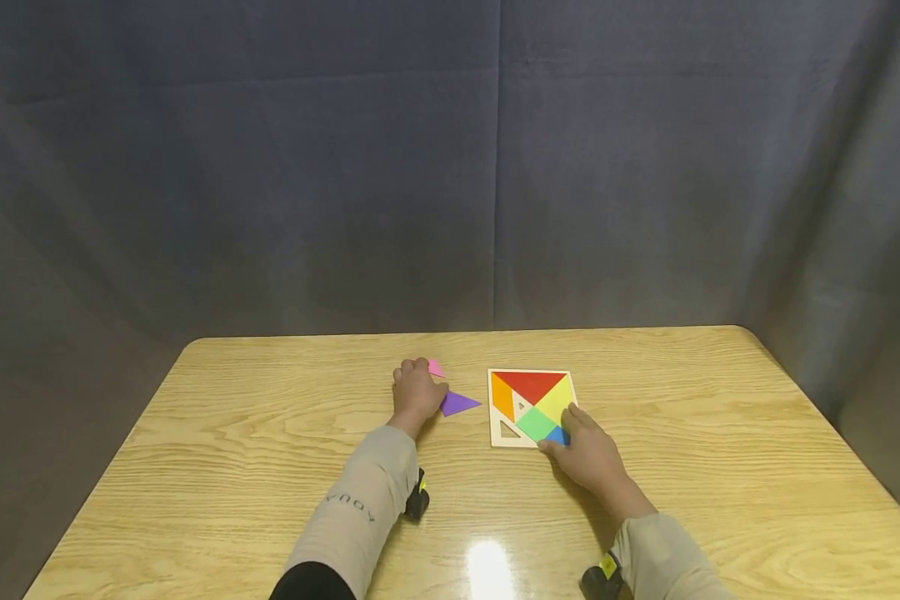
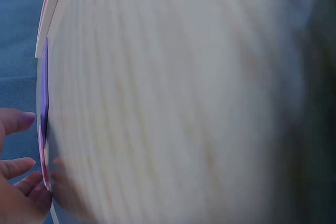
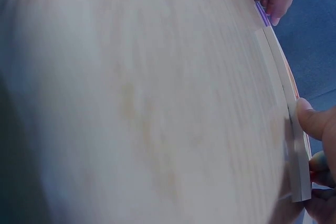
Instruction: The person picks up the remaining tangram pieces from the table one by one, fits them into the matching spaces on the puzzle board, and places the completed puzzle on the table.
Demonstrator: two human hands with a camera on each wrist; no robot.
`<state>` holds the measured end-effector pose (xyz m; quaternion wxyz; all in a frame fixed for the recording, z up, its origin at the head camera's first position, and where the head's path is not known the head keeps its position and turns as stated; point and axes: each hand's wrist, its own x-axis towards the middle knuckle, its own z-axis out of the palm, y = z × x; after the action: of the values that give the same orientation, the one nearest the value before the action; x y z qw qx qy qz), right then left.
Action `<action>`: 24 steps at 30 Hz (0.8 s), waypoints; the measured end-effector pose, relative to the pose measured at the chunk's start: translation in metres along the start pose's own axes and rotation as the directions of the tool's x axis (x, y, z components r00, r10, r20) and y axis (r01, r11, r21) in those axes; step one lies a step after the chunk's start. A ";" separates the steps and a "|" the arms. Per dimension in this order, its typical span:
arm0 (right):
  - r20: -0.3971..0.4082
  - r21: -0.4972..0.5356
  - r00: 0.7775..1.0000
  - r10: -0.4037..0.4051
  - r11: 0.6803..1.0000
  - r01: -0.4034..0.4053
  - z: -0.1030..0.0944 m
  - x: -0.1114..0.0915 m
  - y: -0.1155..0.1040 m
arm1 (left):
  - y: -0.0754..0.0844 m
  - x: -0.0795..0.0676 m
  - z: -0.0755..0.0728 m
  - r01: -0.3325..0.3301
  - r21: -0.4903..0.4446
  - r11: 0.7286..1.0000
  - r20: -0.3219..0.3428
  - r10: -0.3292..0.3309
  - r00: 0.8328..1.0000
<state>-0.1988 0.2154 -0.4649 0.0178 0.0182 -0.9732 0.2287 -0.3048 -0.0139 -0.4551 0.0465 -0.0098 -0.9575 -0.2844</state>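
Gripped at its near right corner by the right hand (image 1: 592, 454), the puzzle tray (image 1: 495, 430) lies on the table (image 1: 270, 467), while the left hand (image 1: 417, 390), thumb and fingers parted, is close by the pink piece (image 1: 437, 368) and purple triangle (image 1: 460, 404).

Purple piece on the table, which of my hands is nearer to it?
Left. Your left hand is just beside the purple piece, at its left end; your right hand is farther off to the right, gripping the near right corner of the puzzle board.
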 end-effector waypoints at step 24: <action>-0.011 0.012 1.000 -0.028 1.000 0.028 0.003 0.000 -0.006 | -0.008 0.007 -0.007 0.051 0.023 0.998 -0.027 -0.050 0.998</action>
<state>-0.1989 0.2087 -0.4647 0.0263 0.0305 -0.9713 0.2343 -0.3116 -0.0246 -0.4533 0.0519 0.0187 -0.9601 -0.2742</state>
